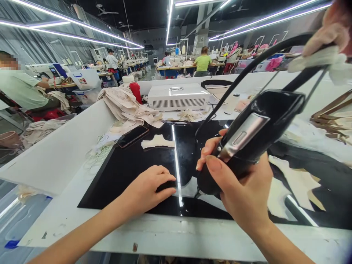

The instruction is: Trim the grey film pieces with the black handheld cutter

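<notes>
My right hand (244, 187) is wrapped round a black corded handheld power tool (261, 126) with a silver switch plate. The tool slants, its narrow tip pointing down at a pale flat piece (192, 189) on a glossy black board (126, 168); I cannot tell whether the tip touches. The tool and my right hand hide part of that piece. My left hand (152, 187) rests low over the board at the piece's left end, thumb and forefinger apart, nothing gripped. Farther back lies a cream cut piece (158, 142). Several more cream pieces (295, 181) lie to the right of my right hand.
A phone (133, 136) and pale cloth (129, 106) lie at the left. Behind stand a white vented box (178, 97) and a red container (135, 92). The tool's black cord (244, 73) arches overhead, near white wrapping at upper right. Co-workers sit at distant machines.
</notes>
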A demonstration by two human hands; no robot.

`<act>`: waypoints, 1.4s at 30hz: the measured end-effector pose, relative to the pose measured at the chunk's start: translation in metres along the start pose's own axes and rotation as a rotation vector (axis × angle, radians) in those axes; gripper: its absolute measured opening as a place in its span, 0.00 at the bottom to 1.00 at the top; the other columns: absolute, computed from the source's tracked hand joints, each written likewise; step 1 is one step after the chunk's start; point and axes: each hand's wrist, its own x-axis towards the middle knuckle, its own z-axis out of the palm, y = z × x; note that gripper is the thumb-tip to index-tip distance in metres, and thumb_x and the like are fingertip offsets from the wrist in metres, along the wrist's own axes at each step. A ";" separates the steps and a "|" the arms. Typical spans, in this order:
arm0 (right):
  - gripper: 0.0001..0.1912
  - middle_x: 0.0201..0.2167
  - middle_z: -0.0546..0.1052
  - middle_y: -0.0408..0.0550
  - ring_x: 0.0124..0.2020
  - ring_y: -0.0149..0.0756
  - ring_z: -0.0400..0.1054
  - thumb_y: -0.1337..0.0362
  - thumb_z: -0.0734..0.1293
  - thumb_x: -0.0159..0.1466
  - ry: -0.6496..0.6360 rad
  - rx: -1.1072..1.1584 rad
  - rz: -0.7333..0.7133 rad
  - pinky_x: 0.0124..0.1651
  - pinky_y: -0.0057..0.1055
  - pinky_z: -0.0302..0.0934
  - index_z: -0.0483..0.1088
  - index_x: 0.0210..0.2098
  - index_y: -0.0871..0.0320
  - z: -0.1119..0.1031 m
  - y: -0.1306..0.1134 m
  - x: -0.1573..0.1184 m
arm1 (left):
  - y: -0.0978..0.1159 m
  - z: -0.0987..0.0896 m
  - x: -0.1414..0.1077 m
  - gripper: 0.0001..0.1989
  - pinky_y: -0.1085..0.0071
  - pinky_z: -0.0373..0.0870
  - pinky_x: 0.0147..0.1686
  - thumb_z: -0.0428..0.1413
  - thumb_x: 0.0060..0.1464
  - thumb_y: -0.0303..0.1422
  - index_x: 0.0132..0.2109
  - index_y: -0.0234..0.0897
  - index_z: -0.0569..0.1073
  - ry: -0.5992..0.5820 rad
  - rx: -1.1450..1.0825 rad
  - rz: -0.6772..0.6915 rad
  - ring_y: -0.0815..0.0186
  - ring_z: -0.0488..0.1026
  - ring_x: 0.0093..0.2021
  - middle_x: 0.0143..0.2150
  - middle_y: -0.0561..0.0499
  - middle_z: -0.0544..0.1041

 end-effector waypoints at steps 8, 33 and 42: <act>0.18 0.32 0.77 0.40 0.27 0.35 0.71 0.64 0.77 0.59 0.027 0.113 0.004 0.29 0.36 0.71 0.67 0.43 0.49 0.014 0.012 -0.004 | 0.005 0.020 -0.009 0.06 0.64 0.72 0.51 0.65 0.60 0.29 0.44 0.40 0.78 0.060 -0.069 -0.020 0.62 0.74 0.49 0.49 0.51 0.77; 0.19 0.31 0.74 0.42 0.25 0.36 0.68 0.58 0.77 0.61 0.005 0.173 -0.001 0.25 0.37 0.68 0.65 0.43 0.48 0.026 0.023 -0.009 | 0.003 0.018 -0.017 0.07 0.64 0.74 0.52 0.60 0.66 0.31 0.50 0.41 0.78 0.054 -0.046 0.038 0.62 0.76 0.49 0.51 0.50 0.79; 0.17 0.31 0.74 0.41 0.26 0.36 0.69 0.60 0.76 0.62 0.002 0.156 -0.015 0.27 0.36 0.69 0.65 0.43 0.49 0.026 0.024 -0.010 | 0.005 0.013 -0.028 0.10 0.61 0.76 0.53 0.54 0.70 0.30 0.54 0.39 0.77 0.078 0.102 0.162 0.60 0.77 0.51 0.50 0.47 0.80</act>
